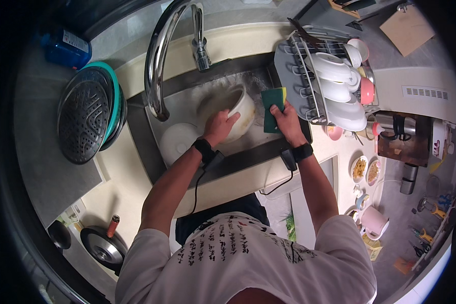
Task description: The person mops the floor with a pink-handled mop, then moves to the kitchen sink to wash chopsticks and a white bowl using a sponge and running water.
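Note:
My left hand (220, 124) grips the near rim of a white pot (242, 117), which is tilted in the metal sink (162, 96) with brownish marks on its outer wall. In my right hand (288, 121) is a green and yellow scouring sponge (272, 101), held just right of the pot and apart from it. A pale round lid or bowl (178, 142) lies in the sink at the left, its kind unclear. Over the sink's back left arches the chrome faucet (156, 66). Wet foam or water shows behind the pot.
A dish rack (309, 76) with white plates and bowls stands right of the sink. Black strainers and a teal basin (115, 96) lean at the left, near a blue bottle (68, 48). A lidded pan (104, 248) sits lower left. Small food plates (359, 169) are at the right.

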{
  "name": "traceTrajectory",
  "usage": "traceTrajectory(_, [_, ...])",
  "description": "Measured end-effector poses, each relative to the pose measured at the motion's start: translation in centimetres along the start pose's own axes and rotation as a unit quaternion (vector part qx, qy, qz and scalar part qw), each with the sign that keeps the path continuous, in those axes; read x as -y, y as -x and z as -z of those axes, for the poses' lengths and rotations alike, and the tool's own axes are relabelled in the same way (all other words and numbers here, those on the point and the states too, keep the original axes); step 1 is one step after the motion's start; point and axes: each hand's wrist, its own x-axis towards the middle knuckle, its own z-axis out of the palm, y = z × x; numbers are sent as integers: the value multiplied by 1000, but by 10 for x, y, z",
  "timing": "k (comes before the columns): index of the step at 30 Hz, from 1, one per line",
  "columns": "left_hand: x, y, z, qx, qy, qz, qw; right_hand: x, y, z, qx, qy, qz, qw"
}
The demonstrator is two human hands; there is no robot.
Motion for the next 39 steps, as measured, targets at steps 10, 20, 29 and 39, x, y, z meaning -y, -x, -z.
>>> traceTrajectory(10, [10, -18, 19, -32, 321, 121, 939, 15, 33, -48, -71, 277, 294, 912])
traceTrajectory(20, [21, -38, 36, -52, 174, 122, 976, 26, -110, -87, 10, 359, 187, 915])
traceTrajectory(29, [25, -55, 16, -89, 147, 71, 983, 1, -51, -110, -104, 284, 193, 933])
traceTrajectory(39, [-25, -13, 39, -12, 282, 144, 949, -72, -138, -44, 207, -141, -93, 964])
